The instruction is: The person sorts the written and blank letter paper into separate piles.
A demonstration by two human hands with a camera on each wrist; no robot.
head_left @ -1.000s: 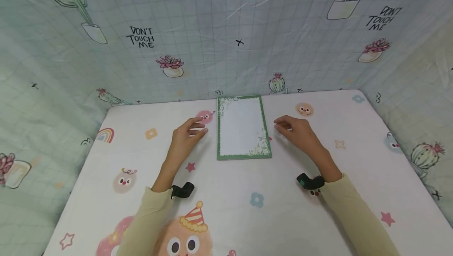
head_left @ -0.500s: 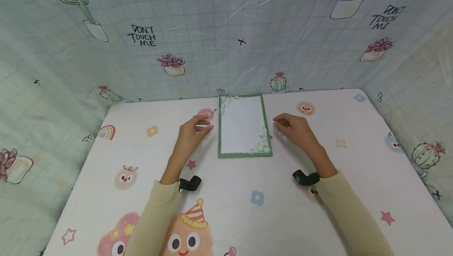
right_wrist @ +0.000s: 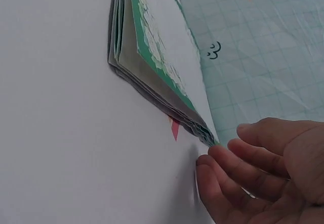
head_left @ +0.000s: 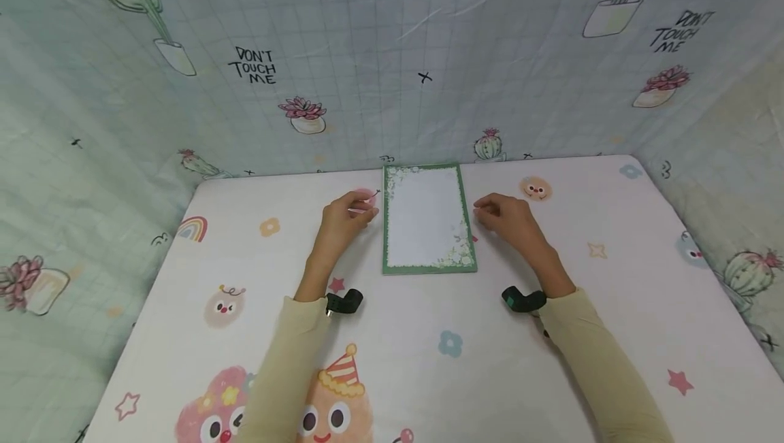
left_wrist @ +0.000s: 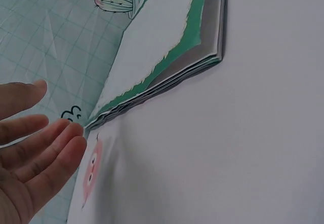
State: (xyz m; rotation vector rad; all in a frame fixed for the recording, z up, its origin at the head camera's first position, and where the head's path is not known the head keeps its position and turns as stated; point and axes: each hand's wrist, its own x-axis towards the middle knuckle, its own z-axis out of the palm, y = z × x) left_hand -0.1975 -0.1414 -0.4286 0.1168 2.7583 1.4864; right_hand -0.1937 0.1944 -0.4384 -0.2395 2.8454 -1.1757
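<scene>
A thin stack of paper sheets (head_left: 427, 218), white with a green floral border, lies at the back middle of the table. My left hand (head_left: 345, 224) is just off its left edge, fingers relaxed and holding nothing. On the opposite side, my right hand (head_left: 510, 220) hovers by the right edge with loosely bent fingers, also holding nothing. In the left wrist view, several layers show along the side of the stack (left_wrist: 152, 37), and the top sheet lifts a little at the near corner. The right wrist view shows the fingertips (right_wrist: 205, 163) close to the far corner of the stack (right_wrist: 169, 27).
The white tabletop (head_left: 404, 334) carries printed cartoon faces, stars and flowers. A pale green curtain (head_left: 367, 55) with cactus prints hangs right behind the stack and on both sides. Dark wrist cameras (head_left: 344, 301) are strapped at both sleeves.
My left hand has moved rightward and slightly away from me, closer to the stack. My right hand has shifted a little to the left. The stack stays put; the head view has shifted slightly.
</scene>
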